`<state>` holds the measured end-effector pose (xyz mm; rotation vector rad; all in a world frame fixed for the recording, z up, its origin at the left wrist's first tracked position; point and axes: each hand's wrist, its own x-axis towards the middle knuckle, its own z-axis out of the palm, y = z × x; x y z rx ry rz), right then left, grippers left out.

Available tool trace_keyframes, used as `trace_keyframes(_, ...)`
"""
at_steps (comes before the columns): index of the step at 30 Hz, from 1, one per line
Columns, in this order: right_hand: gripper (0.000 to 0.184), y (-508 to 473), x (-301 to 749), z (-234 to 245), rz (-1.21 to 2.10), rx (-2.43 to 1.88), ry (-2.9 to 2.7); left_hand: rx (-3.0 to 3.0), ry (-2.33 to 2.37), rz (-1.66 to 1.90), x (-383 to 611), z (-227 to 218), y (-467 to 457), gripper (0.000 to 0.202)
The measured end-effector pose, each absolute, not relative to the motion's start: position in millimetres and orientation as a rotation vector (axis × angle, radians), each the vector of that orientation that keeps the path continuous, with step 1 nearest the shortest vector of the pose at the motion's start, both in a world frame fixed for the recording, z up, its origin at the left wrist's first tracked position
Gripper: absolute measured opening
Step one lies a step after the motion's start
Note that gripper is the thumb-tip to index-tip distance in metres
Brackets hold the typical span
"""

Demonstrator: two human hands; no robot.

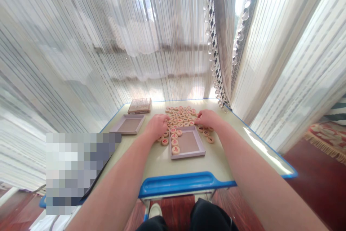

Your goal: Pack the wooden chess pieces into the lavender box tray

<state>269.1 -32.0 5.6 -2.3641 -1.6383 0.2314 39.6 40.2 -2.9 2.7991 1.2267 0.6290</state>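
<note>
Left hand point(159, 125) and right hand point(208, 118) flanking a spread of xiangqi pieces point(180, 120)

The xiangqi pieces are lying as thick round discs, pale and wood-like, their flat faces showing red or dark characters. Most are crowding together on the smooth, pale desk point(162, 164), which is wearing a glossy blue edge point(175, 185). A shallow rectangular tray point(189, 142) with thin lilac-white walls and a dull grey-brown floor is sitting nearest the person. Beyond the left arm, a matching second tray point(129, 125) is lying flat, and behind it a flat brown box point(140, 106) is resting near the far edge. Sheer striped curtains point(159, 43) are hanging past the desk.

Counting: two trays, one box, two hands. Five red-marked pieces are occupying the near tray, four lining up along its left wall and one sitting beside the farthest of them. Four loose pieces are lying around the right hand and wrist; the main cluster is overlapping too much for a sure count.

The left hand is curving its fingers down at the cluster's left side; the right hand is bending its fingertips to the cluster's right edge. Whether either is gripping a piece, I cannot tell.
</note>
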Motion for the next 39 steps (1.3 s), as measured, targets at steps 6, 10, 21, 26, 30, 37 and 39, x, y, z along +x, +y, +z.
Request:
trace_keyframes(6, 0.041, -25.0, 273.3, -3.3, 0.041, -2.253, -1.613, 2.729, 1.287, 0.619, 40.8, -3.8, 39.4, 0.039)
trace_keyframes(10, 0.043, -17.0, 273.4, -15.7, -0.023, -2.166, -1.732, 2.669, 1.293, 0.716, 41.5, -1.8, 39.4, 0.043)
trace_keyframes(21, 0.043, -11.5, 269.5, -18.2, 0.007, -2.15, -1.765, 2.708, 1.345, 0.662, 39.6, -2.8, 40.5, 0.041)
trace_keyframes(26, 0.046, -14.1, 267.0, -13.4, -0.045, -2.187, -1.656, 2.724, 1.367, 0.648, 39.8, -3.7, 41.6, 0.041)
trace_keyframes(30, 0.052, -18.5, 264.9, -7.7, -0.068, -2.209, -1.628, 2.713, 1.407, 0.582, 40.7, -3.9, 42.2, 0.038)
trace_keyframes(37, 0.038, -15.4, 267.4, -10.2, 0.04, -2.278, -1.711, 2.703, 1.394, 0.593, 40.8, -9.0, 46.0, 0.037)
trace_keyframes(39, 0.038, -18.9, 264.8, -7.6, 0.032, -2.275, -1.7, 2.699, 1.381, 0.609, 40.8, -10.1, 46.6, 0.037)
